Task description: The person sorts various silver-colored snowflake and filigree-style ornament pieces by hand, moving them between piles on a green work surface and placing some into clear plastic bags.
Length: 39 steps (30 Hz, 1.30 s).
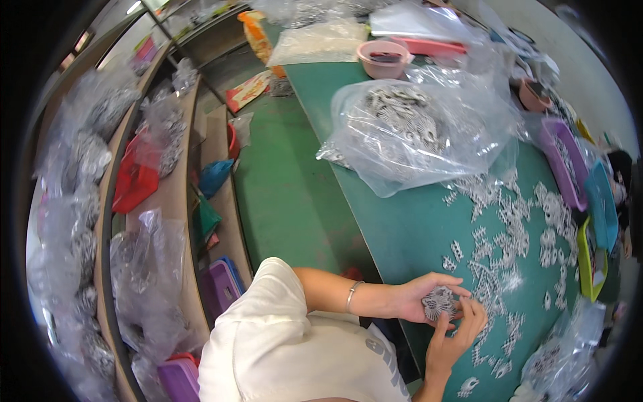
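Cradling a grey striped cluster (438, 303) in half-curled left fingers (444, 279) above the bench's (402, 231) left edge; crooking right fingers (474, 317) beside it, grip uncertain. Seemingly mid-handling; calling for steady support.

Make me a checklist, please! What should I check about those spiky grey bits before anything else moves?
1. Bunch held: ok. The left grip holds the grey bunch.
2. Other side near: ok. The right grip is right beside the bunch, fingers curled.
3. Number of bits in the bunch: cannot tell. They overlap too much.
4. Loose bits tidy: not ok. They lie scattered over the green table.
5. Big clear bag on the table: ok. It has grey bits inside.
6. Bag sealed: cannot tell. The plastic is too crumpled.
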### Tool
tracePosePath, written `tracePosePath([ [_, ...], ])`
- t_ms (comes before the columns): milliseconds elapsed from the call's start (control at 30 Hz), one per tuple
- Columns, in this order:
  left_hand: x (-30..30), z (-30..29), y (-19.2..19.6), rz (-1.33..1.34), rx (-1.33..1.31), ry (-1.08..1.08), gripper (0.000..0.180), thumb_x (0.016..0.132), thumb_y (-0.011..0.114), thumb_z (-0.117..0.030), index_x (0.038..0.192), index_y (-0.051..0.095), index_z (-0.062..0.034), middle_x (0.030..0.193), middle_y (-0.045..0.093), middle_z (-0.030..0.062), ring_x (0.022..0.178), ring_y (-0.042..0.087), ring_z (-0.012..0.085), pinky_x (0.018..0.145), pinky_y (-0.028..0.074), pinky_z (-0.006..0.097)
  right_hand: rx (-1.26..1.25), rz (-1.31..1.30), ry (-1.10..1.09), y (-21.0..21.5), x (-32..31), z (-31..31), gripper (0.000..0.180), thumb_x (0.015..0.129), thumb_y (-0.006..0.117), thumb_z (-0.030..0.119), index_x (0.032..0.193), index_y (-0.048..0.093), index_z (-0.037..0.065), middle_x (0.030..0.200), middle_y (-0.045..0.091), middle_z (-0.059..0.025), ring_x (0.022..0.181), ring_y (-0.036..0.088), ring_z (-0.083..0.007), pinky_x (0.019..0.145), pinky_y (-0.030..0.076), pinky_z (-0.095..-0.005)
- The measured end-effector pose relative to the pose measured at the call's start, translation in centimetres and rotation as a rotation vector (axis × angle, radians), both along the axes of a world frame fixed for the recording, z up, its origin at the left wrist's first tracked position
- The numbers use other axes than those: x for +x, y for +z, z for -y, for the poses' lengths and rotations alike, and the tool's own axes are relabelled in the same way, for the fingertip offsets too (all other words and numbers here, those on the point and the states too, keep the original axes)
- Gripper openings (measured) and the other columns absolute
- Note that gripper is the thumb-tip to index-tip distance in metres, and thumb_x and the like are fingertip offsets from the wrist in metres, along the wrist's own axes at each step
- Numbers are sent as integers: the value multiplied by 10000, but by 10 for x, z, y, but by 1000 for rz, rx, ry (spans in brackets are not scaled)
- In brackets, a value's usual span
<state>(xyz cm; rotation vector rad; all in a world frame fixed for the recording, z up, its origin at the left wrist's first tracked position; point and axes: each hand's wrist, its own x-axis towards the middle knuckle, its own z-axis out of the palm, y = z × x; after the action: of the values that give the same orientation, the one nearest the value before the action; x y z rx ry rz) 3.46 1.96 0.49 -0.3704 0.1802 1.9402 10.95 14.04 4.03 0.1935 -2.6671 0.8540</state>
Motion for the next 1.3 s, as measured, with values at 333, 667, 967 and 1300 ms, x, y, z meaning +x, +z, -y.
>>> tracePosePath([
  [333,-111,86,119,-276,-147,1039,177,812,537,-144,971,526,-67,906,560,71,873,554,216,775,463,412,11,210,145,11,23,-38,482,900,533,79,1335,338,10,1283,438,-173,1039,530,-313,886,451,-373],
  [667,-186,92,86,-781,-1003,1189,579,685,551,-56,1240,402,15,1174,481,169,1105,452,241,945,371,362,307,207,-368,-11,126,-122,964,708,611,643,1347,342,-28,1336,313,-341,1237,298,-495,1011,265,-554],
  [967,-54,26,99,-1720,-783,1259,429,796,519,45,1213,459,-29,1326,362,110,1208,397,211,1011,318,367,24,213,-439,-54,80,-73,542,810,600,35,1295,367,-33,1379,297,-262,1289,272,-413,1052,247,-448],
  [1300,-51,-55,-12,-2372,-1334,-331,593,863,555,-378,1350,368,-96,1457,205,174,1326,155,460,1032,185,603,-31,45,-576,-42,73,-174,499,791,657,186,1234,492,26,1298,444,-180,1257,352,-352,1029,287,-426],
])
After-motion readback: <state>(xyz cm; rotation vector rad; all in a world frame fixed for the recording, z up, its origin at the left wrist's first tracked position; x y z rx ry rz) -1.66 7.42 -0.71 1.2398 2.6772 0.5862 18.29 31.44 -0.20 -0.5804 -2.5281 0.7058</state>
